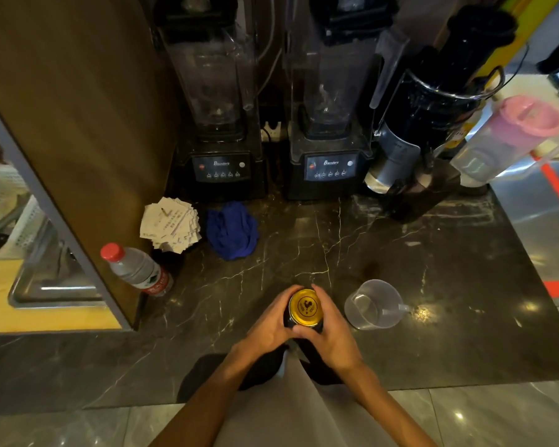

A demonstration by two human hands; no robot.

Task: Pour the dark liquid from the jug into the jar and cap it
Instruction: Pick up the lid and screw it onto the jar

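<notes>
On the dark marble desk (433, 269), two blenders (221, 124) are standing at the back, and the clear jug (373, 304) is sitting just right of the jar (287, 321); left hand (270, 321) and right hand (331, 330) are gripping the jar, fingers (318, 293) curling round its yellow lid (304, 307)

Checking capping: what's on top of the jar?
A yellow lid sits on the jar, held by the left hand and right hand. Lid and hands hide its contents.
</notes>
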